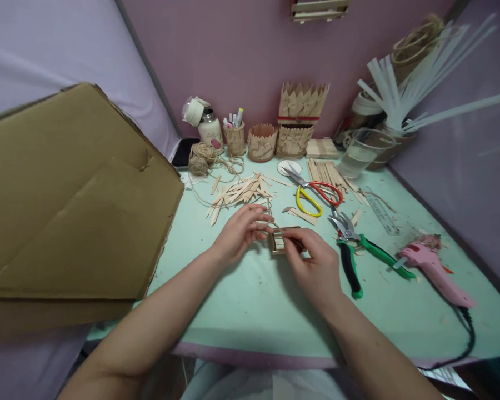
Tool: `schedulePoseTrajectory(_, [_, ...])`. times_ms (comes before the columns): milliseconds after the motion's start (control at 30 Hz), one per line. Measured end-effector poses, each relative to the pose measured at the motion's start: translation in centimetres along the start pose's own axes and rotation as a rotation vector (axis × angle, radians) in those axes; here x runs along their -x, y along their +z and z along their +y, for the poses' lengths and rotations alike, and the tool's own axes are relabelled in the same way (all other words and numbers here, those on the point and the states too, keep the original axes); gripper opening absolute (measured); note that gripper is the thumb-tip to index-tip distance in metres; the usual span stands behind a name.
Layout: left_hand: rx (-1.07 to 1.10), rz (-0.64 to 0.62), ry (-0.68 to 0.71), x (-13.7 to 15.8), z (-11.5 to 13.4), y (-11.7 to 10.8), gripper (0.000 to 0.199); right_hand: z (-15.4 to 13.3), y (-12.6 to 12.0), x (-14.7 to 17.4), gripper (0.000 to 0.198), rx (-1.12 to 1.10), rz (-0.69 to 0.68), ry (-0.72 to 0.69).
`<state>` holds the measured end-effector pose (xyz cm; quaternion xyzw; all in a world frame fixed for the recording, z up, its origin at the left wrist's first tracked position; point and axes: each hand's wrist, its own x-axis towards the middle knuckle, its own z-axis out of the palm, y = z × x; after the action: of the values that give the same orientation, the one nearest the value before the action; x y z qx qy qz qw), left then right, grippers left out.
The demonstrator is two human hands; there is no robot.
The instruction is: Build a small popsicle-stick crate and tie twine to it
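Note:
A small wooden box of craft sticks [277,244] sits on the table between my hands. My right hand [314,261] is closed in a pinch at its upper right side, on the end of a strand of twine [270,206]. That strand passes by the fingertips of my left hand [242,229], whose fingers are curled around it just left of the box. My fingers cover part of the box. Behind my left hand lies a heap of cut wooden sticks [244,191], and farther back a ball of twine [200,158] with loose loops.
Scissors [314,189] with red and yellow handles, green-handled pruning shears [350,250], a ruler [381,211] and a pink glue gun [437,272] lie to the right. A plastic cup of water [360,155] stands behind. A large cardboard piece [79,211] blocks the left side.

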<state>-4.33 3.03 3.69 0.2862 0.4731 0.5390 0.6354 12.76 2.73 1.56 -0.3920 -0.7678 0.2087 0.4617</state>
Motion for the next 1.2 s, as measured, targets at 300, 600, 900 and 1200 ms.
schedulePoseTrajectory(300, [-0.233,-0.091,0.140,-2.4,0.4,-0.7,0.024,0.0,0.0,0.4,0.016,0.091,-0.041,-0.162])
schedulePoseTrajectory(600, [-0.403,-0.217,0.283,-2.2,-0.3,-1.1,0.018,-0.1,-0.2,1.4,0.011,0.166,-0.039,-0.133])
schedulePoseTrajectory(900, [-0.384,-0.175,0.313,-2.2,-1.2,-1.7,0.025,0.0,0.2,1.8,0.012,0.202,-0.088,-0.152])
schedulePoseTrajectory(1200, [-0.342,-0.174,0.284,-2.3,-1.7,-1.6,0.024,-0.1,0.3,1.9,0.011,0.181,-0.093,-0.150])
